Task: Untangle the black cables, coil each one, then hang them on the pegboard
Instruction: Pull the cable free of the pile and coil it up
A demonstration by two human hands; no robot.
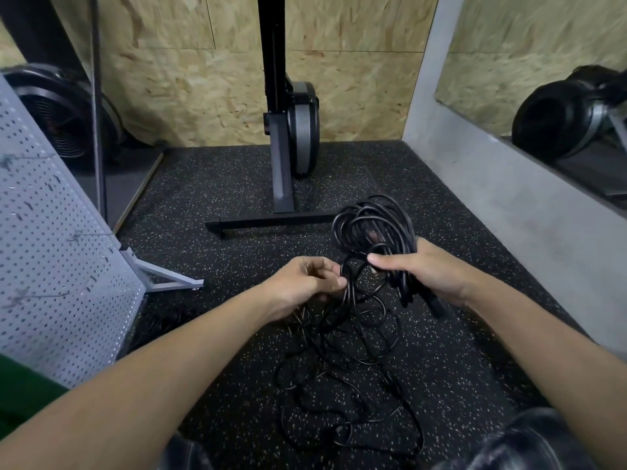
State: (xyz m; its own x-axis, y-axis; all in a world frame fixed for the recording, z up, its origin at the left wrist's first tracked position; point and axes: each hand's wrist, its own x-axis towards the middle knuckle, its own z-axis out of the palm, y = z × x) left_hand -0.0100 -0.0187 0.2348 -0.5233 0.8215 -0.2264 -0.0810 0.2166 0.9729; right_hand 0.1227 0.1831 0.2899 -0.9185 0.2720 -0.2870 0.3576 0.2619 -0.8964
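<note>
Grey perforated steel fills the left edge. The pegboard (51, 249) stands tilted on its angled foot (169, 279), close by, which suits it as the place to hang coils. No black cable shows on the part in view. Just right of that foot a dark bundle (166, 320) lies on the speckled rubber floor (220, 184), too dim to name.

Toward the middle, the left hand (302, 283) pinches a single strand (347, 286) between its thumb and curled fingers, probably to guide it and keep kinks out. Below both hands the loose tangle (346, 368) sprawls on the floor and trails up to them, so its weight helps it pay out. Behind it stands a black machine upright (281, 130) on a crossbar base.

Further right, the right hand (427, 269) grips the gathered coil (373, 225). Its thumb lies across the loops and its fingers wrap beneath, so the turns cannot spill while another is added. Coiling looks partway done, with much cable left on the floor.

No box, bin or tray shows; the only holder is that fist, full of loops. A mirror (543, 79) lines the right wall.
</note>
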